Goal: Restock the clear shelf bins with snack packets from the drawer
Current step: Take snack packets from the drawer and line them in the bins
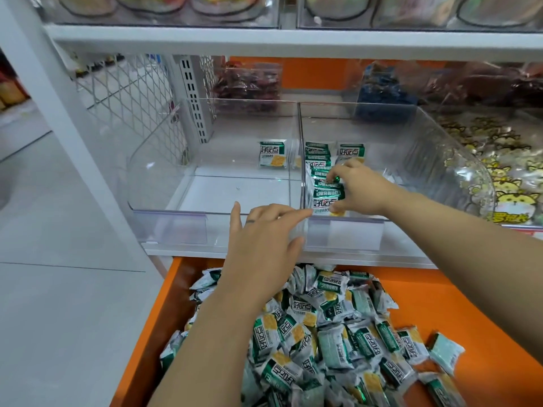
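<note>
An orange drawer (458,292) below the shelf holds a heap of green-and-white snack packets (332,333). Above it stand two clear bins. The left bin (173,227) holds one packet (271,152) at its back. Inside the right bin (417,239), a row of packets (318,171) stands along the left wall. My right hand (357,188) reaches into this bin and grips the front packets of that row (324,198). My left hand (261,245) hovers with fingers spread at the bins' front edge, by the divider, holding nothing.
A bin of yellow cartoon-printed packets (499,177) sits to the right. Behind are bins of dark red (246,86) and blue (382,89) sweets. A white wire mesh panel (123,89) and a shelf post (47,92) stand at left, with another shelf (264,39) overhead.
</note>
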`<state>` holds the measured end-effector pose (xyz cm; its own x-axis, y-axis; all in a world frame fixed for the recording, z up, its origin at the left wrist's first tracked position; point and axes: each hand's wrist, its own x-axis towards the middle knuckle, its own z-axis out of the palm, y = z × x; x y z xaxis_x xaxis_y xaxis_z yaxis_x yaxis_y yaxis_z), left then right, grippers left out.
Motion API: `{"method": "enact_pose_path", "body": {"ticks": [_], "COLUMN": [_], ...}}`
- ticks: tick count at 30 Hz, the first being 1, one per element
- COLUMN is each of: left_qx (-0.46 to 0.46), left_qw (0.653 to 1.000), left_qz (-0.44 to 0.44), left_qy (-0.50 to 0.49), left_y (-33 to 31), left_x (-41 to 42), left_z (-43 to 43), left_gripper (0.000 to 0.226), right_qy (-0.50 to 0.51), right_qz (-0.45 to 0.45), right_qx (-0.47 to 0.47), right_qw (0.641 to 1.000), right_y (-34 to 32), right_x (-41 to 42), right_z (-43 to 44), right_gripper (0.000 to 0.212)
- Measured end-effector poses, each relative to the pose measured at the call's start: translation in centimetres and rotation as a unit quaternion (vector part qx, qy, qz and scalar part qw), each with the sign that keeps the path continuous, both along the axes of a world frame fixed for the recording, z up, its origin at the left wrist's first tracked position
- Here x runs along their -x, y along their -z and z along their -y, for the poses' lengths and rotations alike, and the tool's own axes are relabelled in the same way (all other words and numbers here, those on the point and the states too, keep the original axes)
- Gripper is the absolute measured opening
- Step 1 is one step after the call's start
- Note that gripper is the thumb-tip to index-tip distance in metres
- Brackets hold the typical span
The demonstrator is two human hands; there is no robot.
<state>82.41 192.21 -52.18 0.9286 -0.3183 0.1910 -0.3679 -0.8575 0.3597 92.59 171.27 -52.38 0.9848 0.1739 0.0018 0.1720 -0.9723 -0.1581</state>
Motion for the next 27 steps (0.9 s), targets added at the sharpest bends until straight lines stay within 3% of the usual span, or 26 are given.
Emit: {"method": "enact_pose_path", "body": {"ticks": [4, 12, 16, 19, 22, 25, 27], "left_qx": [0.012, 0.014, 0.036, 0.096, 0.139, 0.082, 0.024], "left_qw": [1.0, 1.0, 0.999, 0.993, 0.986, 0.996, 0.998], "left_qz": [0.001, 0.009, 0.033, 0.073, 0.088, 0.024, -0.043], "left_qy": [-0.007, 0.0, 0.004, 0.007, 0.008, 0.037, 0.039], "left_y": [-0.1, 0.0, 0.4, 1.0, 1.6, 3.2, 5.0], "left_x": [-0.1, 0.0, 0.3, 0.9, 1.8, 2.6, 2.9], "left_z": [0.2, 0.0, 0.0, -0.3, -0.8, -1.5, -2.0], "left_gripper": [0.042, 0.042, 0.041, 0.034, 0.025, 0.022, 0.023], "right_qy": [-0.045, -0.018, 0.007, -0.034, -0.084, -0.107, -0.085], "right_qz": [0.003, -0.032, 0.116, 0.238, 0.297, 0.256, 0.162], "right_qx": [-0.008, -0.039, -0.121, -0.144, -0.15, -0.135, -0.115], "right_qw": [0.999, 0.999, 0.986, 0.96, 0.939, 0.951, 0.976], "right_y": [0.0, -0.7, -1.8, -1.3, 0.5, 4.3, 7.6], "right_x": [-0.3, 1.2, 5.4, 9.6, 12.8, 14.4, 14.8], "right_z": [-1.0, 0.2, 0.1, -1.0, -1.8, -1.9, -1.5], "right_gripper": [0.057, 0.061, 0.036, 0.017, 0.021, 0.018, 0.01]}}
